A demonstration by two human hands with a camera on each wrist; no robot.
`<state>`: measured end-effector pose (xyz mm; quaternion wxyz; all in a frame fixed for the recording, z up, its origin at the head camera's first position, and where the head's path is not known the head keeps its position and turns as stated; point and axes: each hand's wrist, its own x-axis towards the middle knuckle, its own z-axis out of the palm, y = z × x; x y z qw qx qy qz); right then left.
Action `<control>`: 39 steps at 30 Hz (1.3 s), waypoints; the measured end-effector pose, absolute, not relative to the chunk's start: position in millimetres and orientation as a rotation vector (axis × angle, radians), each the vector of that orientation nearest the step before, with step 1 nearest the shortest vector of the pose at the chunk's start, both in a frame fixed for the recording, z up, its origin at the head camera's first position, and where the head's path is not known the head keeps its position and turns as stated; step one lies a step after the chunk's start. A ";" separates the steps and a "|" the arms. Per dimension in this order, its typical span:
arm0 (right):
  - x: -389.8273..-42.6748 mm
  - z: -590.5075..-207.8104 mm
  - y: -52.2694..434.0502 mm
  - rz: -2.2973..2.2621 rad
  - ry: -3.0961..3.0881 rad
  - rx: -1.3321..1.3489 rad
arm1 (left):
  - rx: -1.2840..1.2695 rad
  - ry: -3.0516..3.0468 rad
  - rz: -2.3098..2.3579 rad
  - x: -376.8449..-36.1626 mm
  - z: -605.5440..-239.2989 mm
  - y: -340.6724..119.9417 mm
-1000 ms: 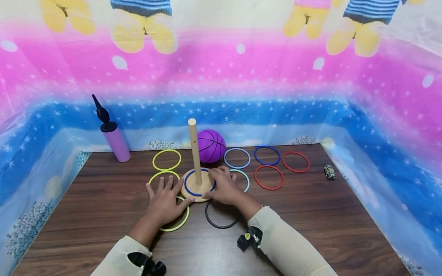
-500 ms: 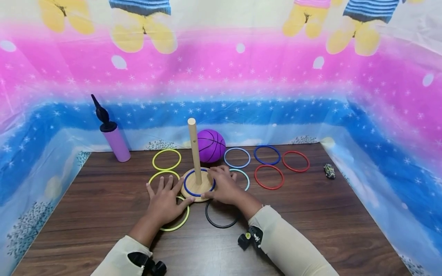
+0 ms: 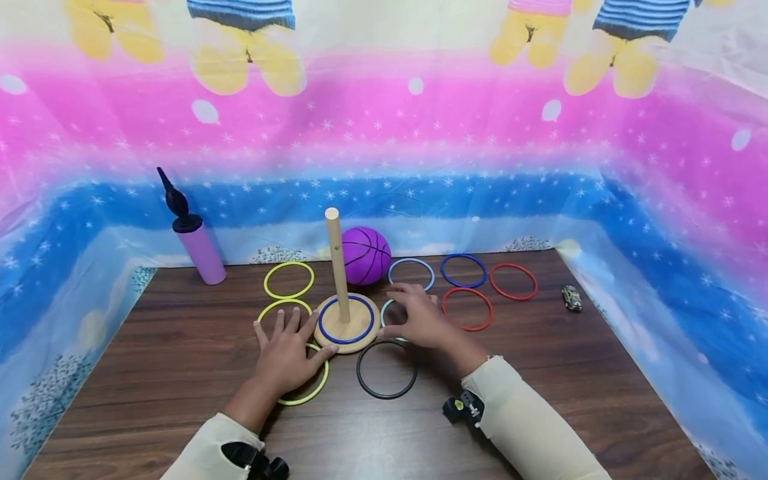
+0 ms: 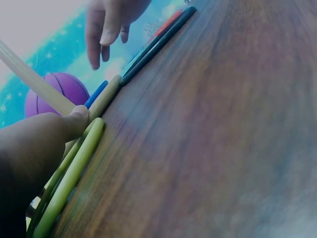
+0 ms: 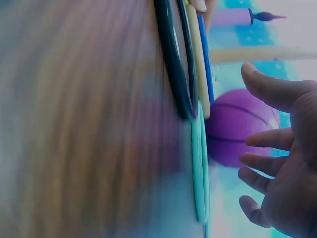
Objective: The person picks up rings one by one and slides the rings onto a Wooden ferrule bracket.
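A wooden peg (image 3: 338,267) rises from a round wooden base (image 3: 377,319), and a dark blue ring (image 3: 321,327) lies on that base around the peg. My left hand (image 3: 287,357) rests with fingers spread at the base's left side, thumb at its front edge, above yellow rings (image 3: 303,402). My right hand (image 3: 423,319) hovers over a teal ring (image 3: 384,320), its fingers apart and holding nothing. In the right wrist view the right hand (image 5: 292,148) is off the table, beside the purple ball (image 5: 233,111). Part of the teal ring is hidden by this hand.
A black ring (image 3: 387,398) lies in front of the base. Behind and rightward are a light blue ring (image 3: 411,260), another blue ring (image 3: 463,255), red rings (image 3: 467,329) and a toy car (image 3: 572,298). A purple pump (image 3: 204,253) stands back left.
My right hand has come away from the blue ring and moved right, over the teal ring. The blue ring stays around the peg. My left hand has kept its place.
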<state>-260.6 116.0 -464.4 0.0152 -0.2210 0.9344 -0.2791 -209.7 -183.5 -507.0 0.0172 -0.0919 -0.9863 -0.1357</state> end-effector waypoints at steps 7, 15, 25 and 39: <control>-272.1 -462.8 144.3 -0.938 2.933 -0.635 | -0.285 -3.056 -0.412 -208.8 -507.8 -184.0; -293.7 -464.9 179.7 -1.032 3.028 -0.401 | -0.291 -3.034 -0.426 -209.0 -507.8 -184.4; -320.5 -471.5 215.6 -1.081 3.032 -0.121 | -0.296 -3.039 -0.420 -209.7 -509.2 -185.3; -348.4 -484.2 236.8 -0.947 3.046 0.037 | -0.299 -3.044 -0.430 -208.0 -506.9 -184.6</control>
